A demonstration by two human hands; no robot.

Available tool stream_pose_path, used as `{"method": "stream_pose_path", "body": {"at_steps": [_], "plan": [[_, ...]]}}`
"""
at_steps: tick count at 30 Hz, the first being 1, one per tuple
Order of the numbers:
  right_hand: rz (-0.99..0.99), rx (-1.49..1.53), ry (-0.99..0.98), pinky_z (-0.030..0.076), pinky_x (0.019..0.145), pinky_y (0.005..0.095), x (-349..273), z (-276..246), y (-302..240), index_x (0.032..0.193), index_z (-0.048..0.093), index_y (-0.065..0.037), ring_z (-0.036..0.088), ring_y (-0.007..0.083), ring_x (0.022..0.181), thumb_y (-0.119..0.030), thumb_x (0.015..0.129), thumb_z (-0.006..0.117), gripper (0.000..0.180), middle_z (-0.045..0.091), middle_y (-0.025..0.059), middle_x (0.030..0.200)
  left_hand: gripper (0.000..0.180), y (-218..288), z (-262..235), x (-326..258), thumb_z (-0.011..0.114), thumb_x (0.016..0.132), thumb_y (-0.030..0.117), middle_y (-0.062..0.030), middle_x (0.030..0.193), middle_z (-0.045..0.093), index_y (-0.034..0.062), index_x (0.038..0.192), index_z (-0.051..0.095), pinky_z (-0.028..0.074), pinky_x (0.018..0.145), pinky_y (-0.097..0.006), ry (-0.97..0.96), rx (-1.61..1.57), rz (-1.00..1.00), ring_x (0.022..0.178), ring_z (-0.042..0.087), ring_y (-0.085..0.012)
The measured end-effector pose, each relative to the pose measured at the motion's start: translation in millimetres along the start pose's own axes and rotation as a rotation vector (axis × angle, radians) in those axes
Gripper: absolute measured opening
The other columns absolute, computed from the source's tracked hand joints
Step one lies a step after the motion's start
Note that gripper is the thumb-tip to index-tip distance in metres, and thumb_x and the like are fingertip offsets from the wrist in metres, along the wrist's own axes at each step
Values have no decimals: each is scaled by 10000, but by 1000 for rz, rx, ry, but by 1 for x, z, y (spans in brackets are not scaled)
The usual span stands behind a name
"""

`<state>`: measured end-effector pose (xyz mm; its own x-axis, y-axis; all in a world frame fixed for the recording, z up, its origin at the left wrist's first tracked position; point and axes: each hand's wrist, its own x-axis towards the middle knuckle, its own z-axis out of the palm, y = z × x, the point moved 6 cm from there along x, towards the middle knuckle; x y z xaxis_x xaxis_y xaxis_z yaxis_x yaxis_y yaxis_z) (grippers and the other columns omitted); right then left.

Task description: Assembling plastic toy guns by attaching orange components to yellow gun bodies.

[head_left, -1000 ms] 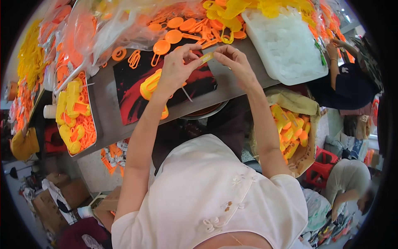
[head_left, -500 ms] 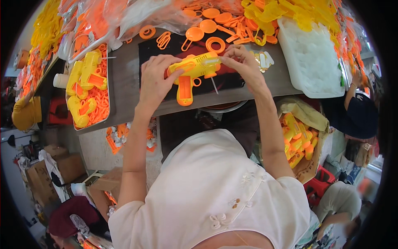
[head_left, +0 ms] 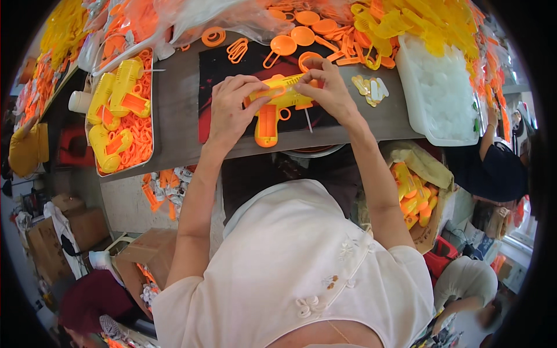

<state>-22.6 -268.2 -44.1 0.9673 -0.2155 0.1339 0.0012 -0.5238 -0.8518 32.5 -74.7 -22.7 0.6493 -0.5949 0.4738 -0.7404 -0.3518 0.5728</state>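
A: What are the two hands doing?

B: The left hand (head_left: 232, 107) is closed on the rear of a yellow and orange toy gun (head_left: 275, 104), its fingers curled over the top of the body. The right hand (head_left: 328, 90) pinches the front of the same toy between thumb and fingertips. Both hands grip it.

A: And where is the toy?

B: It lies over the black mat (head_left: 226, 72) on the counter (head_left: 177, 116), its orange handle pointing toward the person. Half a second ago it sat a little further left in the view and the hands were spread wider along it; now they are closer together over its top.

A: What lies around it?

B: Just beyond the right hand are an orange ring (head_left: 307, 58) and two orange round scoop-shaped parts (head_left: 290, 40). Just right of that hand lie a few small pale yellow pieces (head_left: 371, 90). Further right stands a white tray (head_left: 444, 93) of clear pieces. To the left, a metal tray (head_left: 152, 98) holds finished yellow toy guns (head_left: 116, 93) on a bed of orange rings. Along the far edge of the counter are heaps of yellow parts (head_left: 418, 26).

A: Anything under the counter?

B: At the person's right, a box (head_left: 429, 226) holds more yellow and orange toys. Another person in dark clothing (head_left: 493, 171) sits further right.
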Motion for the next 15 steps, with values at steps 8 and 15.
{"method": "stream_pose_path", "body": {"at_steps": [8, 15], "plan": [[-108, -245, 0, 341, 1022, 386, 2, 8, -16, 839, 667, -45, 422, 289, 1209, -224, 771, 734, 203, 478, 121, 1258, 194, 2, 2, -3, 752, 752, 151, 6, 988, 627, 103, 933, 706, 396, 891, -338, -30, 55, -11, 934, 560, -186], [-571, -345, -91, 346, 1005, 388, -13, 16, -41, 1085, 649, -113, 448, 288, 1188, -5, 781, 658, 323, 505, 69, 1259, 274, -24, 10, -10, 761, 742, 96, -38, 1068, 619, 101, 1013, 722, 424, 895, -321, -54, -393, -258, 1009, 528, -205]]}}
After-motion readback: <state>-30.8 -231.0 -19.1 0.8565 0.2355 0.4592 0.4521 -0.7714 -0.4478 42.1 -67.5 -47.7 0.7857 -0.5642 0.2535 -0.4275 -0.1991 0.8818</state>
